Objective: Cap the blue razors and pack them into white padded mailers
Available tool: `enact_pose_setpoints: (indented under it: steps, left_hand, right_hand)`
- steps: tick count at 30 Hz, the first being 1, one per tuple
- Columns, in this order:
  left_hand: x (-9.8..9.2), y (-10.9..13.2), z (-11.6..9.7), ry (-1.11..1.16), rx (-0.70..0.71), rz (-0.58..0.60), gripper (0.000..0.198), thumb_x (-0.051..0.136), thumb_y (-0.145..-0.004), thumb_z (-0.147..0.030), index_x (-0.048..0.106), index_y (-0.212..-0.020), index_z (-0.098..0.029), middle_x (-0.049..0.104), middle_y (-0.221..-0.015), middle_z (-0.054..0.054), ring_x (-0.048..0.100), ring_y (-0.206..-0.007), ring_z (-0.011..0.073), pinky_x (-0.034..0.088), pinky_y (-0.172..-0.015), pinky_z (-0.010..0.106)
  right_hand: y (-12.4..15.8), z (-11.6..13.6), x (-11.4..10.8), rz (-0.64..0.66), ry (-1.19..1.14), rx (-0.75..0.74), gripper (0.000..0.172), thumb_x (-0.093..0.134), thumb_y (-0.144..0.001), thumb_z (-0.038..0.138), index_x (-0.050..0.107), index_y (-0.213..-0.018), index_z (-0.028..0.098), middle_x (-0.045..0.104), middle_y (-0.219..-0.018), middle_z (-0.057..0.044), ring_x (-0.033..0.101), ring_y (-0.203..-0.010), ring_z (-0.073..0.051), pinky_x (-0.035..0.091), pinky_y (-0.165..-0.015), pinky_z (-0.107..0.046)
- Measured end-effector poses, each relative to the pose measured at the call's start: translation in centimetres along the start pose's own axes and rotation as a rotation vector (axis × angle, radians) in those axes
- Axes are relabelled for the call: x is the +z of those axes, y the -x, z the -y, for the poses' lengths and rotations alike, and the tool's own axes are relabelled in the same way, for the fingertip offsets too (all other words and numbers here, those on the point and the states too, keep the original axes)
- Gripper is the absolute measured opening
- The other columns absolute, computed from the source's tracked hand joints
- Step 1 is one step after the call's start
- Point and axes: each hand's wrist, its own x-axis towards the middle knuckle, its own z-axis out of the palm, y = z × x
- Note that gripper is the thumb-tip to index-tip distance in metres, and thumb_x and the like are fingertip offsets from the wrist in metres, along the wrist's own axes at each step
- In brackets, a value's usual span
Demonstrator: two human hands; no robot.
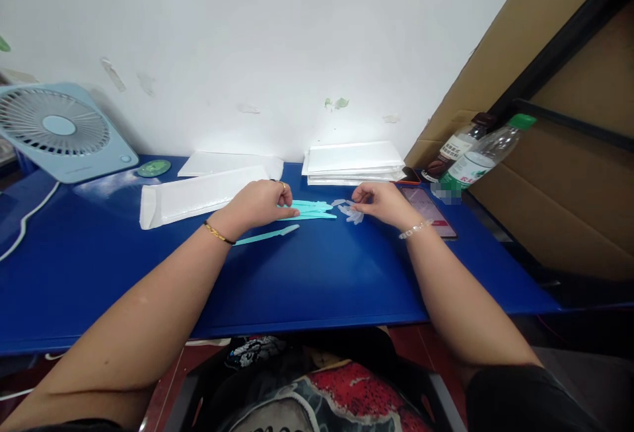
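Note:
Several slim turquoise plastic sticks (pixel 314 210) lie in a bunch on the blue table, pointing right. My left hand (pixel 265 204) is closed over their left ends, with the thumb along the top. One more turquoise stick (pixel 267 235) with a paler, wider tip lies apart, nearer to me, partly behind my left wrist. Just right of the bunch is a small heap of clear plastic pieces (pixel 352 216), shaped like little covers. My right hand (pixel 381 204) is at this heap, thumb and fingers pinched at its right edge; the fingertips partly hide what they grip.
White padded envelopes lie at the back, some in a stack (pixel 354 161), others (pixel 203 194) spread on the left. A phone (pixel 428 211) and two bottles (pixel 488 154) are on the right. On the left stand a blue fan (pixel 64 128) and a green disc (pixel 153 168).

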Motion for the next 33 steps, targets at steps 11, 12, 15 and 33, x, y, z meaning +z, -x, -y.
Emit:
enact_pose_setpoints:
  steps: [11, 12, 15, 33]
  left_hand:
    - [0.8, 0.9, -3.1, -0.031, 0.146, 0.292, 0.012, 0.052, -0.072, -0.023, 0.064, -0.072, -0.019, 0.064, -0.07, 0.001, 0.049, -0.056, 0.012, 0.03, -0.051, 0.025]
    - [0.9, 0.8, -3.1, 0.0, 0.149, 0.29, 0.013, 0.052, -0.073, -0.024, 0.063, -0.072, -0.019, 0.064, -0.07, 0.001, 0.05, -0.056, 0.0119, 0.031, -0.051, 0.025]
    - [1.1, 0.5, -2.9, 0.141, 0.15, 0.313, 0.014, 0.051, -0.077, -0.029, 0.062, -0.078, -0.019, 0.064, -0.071, 0.0, 0.051, -0.059, 0.0121, 0.033, -0.053, 0.024]
    - [1.7, -0.6, -0.8, 0.909, -0.035, 0.418, 0.032, 0.053, -0.082, -0.048, 0.048, -0.096, -0.02, 0.057, -0.072, -0.003, 0.044, -0.053, 0.0069, 0.033, -0.05, 0.021]
  right_hand:
    - [1.1, 4.5, 2.0, 0.181, -0.089, -0.268, 0.027, 0.07, -0.075, 0.031, 0.067, -0.098, 0.018, 0.068, -0.088, -0.005, 0.061, -0.073, -0.014, 0.047, -0.064, -0.025]
    - [1.1, 4.8, 2.4, 0.202, -0.089, -0.295, 0.03, 0.071, -0.073, 0.03, 0.067, -0.1, 0.018, 0.068, -0.088, -0.005, 0.061, -0.072, -0.014, 0.047, -0.064, -0.025]
    - [1.1, 5.6, 3.2, 0.194, -0.086, -0.364, 0.025, 0.07, -0.075, 0.028, 0.067, -0.099, 0.019, 0.069, -0.085, -0.004, 0.061, -0.071, -0.014, 0.047, -0.063, -0.024]
    - [0.3, 2.5, 0.4, -0.232, -0.502, 0.005, 0.031, 0.059, -0.082, 0.043, 0.063, -0.1, 0.019, 0.066, -0.078, -0.003, 0.061, -0.063, -0.012, 0.051, -0.064, -0.028]
